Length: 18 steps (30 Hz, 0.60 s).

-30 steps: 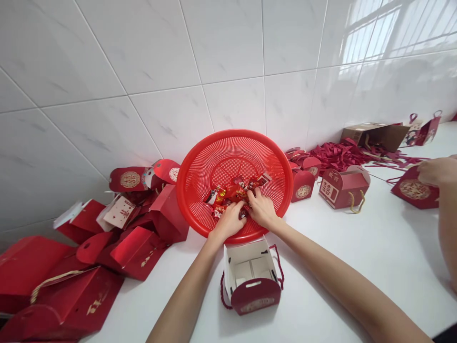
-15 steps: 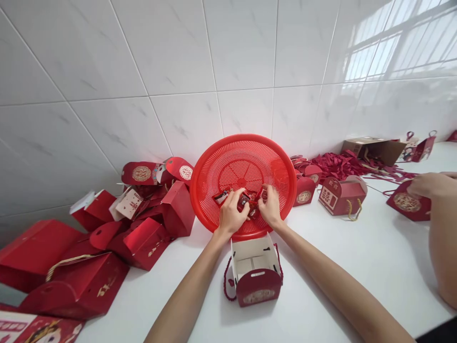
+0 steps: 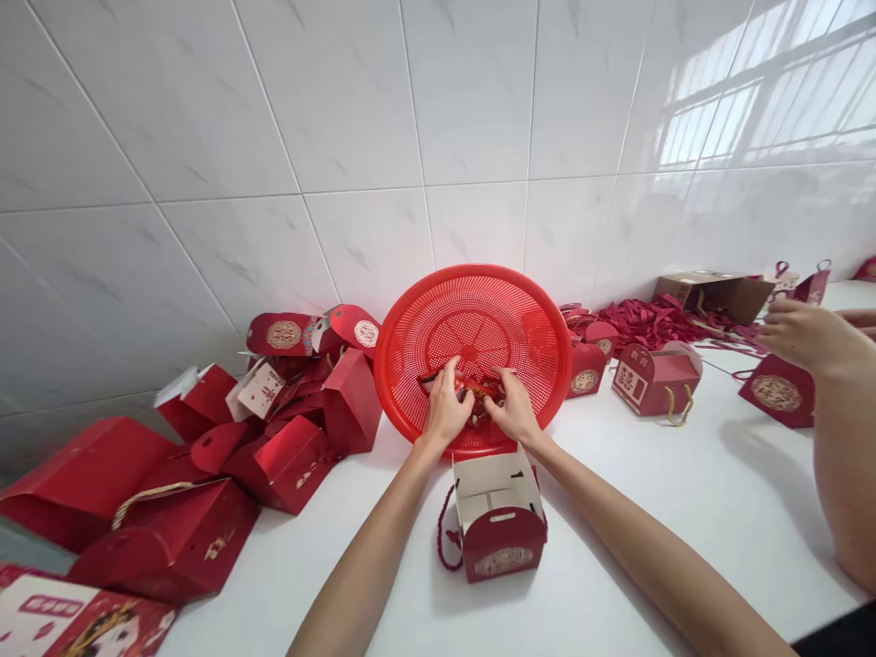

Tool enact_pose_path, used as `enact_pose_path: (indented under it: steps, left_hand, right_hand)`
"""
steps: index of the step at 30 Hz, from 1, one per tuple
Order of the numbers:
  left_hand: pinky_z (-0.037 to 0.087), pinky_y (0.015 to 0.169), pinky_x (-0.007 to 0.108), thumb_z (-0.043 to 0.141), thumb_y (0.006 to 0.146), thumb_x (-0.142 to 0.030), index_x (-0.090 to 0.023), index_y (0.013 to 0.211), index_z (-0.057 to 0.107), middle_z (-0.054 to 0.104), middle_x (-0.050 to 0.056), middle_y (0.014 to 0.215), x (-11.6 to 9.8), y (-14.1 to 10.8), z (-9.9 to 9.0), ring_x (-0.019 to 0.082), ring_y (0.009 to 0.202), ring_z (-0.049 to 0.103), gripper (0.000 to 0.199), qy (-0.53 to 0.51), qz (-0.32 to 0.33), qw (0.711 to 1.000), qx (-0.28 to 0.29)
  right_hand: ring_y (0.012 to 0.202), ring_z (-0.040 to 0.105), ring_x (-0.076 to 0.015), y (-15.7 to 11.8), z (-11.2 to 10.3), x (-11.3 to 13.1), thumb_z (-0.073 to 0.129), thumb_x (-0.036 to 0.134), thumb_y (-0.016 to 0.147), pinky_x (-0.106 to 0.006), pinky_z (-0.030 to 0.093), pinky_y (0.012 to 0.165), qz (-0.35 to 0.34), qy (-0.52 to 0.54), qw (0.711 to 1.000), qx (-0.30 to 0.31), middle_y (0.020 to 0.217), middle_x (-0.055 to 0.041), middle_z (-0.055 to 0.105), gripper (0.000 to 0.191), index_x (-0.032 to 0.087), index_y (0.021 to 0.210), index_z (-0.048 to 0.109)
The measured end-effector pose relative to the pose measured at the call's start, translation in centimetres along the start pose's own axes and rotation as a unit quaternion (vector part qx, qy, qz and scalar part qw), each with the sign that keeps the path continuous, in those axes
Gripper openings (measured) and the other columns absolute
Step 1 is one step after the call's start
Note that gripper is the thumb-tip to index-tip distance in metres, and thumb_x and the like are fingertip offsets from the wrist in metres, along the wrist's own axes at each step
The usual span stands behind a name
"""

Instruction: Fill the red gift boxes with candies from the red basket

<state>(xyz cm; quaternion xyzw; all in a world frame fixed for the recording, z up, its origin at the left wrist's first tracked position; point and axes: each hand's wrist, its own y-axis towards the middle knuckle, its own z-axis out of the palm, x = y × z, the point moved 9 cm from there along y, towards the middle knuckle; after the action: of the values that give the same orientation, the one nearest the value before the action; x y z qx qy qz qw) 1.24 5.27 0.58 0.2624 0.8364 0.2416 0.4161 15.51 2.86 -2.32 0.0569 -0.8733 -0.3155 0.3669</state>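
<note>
While our left hand point(image 3: 448, 408) and right hand point(image 3: 515, 409) reach among little red packets point(image 3: 487, 391), their fingers curl a bit apart; we can't tell if they grip any. The packets lie inside our red basket point(image 3: 472, 271). Just beside it, our open box point(image 3: 503, 540) shows pale walls inside. Farther right, red ribbons point(image 3: 643, 321) lie by a brown box point(image 3: 753, 297).

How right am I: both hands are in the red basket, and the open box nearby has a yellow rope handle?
One slip: the head view shows a dark red rope handle on the open box. Left hand and right hand are in the basket.
</note>
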Motion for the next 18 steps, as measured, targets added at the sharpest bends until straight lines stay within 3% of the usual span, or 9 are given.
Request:
enact_pose_path:
  steps: [6,13,18]
  left_hand:
    - [0.053,0.094,0.039,0.062,0.078,-0.008,-0.021,0.130,0.052,0.070,0.006,0.104,-0.3,0.1,0.0,0.021,0.098,0.067,0.055,-0.084,0.032,0.996,-0.004]
    - [0.056,0.086,0.034,0.059,0.077,-0.009,-0.019,0.118,0.060,0.071,0.006,0.098,2.4,0.1,0.5,0.019,0.092,0.069,0.043,-0.194,-0.057,0.979,-0.009]
    - [0.054,0.093,0.039,0.062,0.079,-0.016,-0.017,0.108,0.064,0.071,0.011,0.109,4.6,-0.5,-0.1,0.022,0.101,0.068,0.029,-0.195,-0.122,0.971,-0.064]
  right_hand:
    - [0.100,0.063,-0.0267,-1.1,-1.6,0.7,0.051,0.022,0.081,-0.044,0.052,0.089,-0.046,0.099,0.989,-0.099,0.108,-0.0114,0.067,0.028,0.020,0.108,0.059]
    - [0.103,0.062,-0.0274,-3.6,-0.6,3.0,0.050,0.017,0.081,-0.045,0.052,0.091,-0.141,0.067,0.984,-0.085,0.110,-0.0109,0.067,0.031,0.022,0.110,0.059]
    - [0.103,0.062,-0.0267,-4.1,-0.3,2.9,0.049,0.015,0.077,-0.044,0.052,0.092,-0.077,0.091,0.989,-0.082,0.109,-0.0092,0.067,0.034,0.023,0.109,0.059]
